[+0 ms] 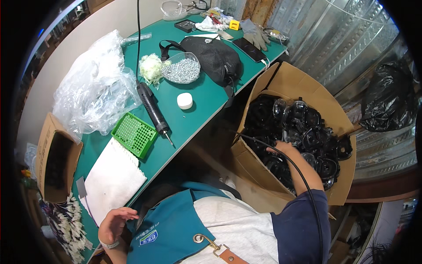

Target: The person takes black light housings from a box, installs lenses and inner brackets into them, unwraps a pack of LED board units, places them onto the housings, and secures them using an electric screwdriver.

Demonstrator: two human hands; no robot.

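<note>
While the right hand (281,147) reaches down into the open carton (303,88) at about 3 o'clock from the person's chest, its fingers sink among the black parts (307,132) heaped inside, so I cannot tell whether they grip one or only touch the pile. A thin black cable (303,180) runs over that forearm and into the carton. At 8 o'clock the left hand (115,224) hovers with its fingers loosely spread, holding nothing, just beside the near corner of the white cloth (112,180) on the green table (202,110). Touching the cloth at its 1 o'clock side sits a green perforated tray (134,134), and just right of the tray lies a black electric screwdriver (151,108), its bit pointing toward the table's near edge and its cord rising to 12 o'clock. A small white round tub (185,100) stands to the right of the screwdriver. Farther off, at 12 o'clock, a clear bowl of screws (182,70) rests against a black bag (215,57), with a tuft of whitish shreds (150,67) at the bowl's left. A phone (249,49) and grey gloves (257,34) lie near the far right corner. Crumpled clear plastic (94,88) covers the table at 10 o'clock, and a second, smaller carton (55,158) stands at 9 o'clock, beyond the table's left end.
</note>
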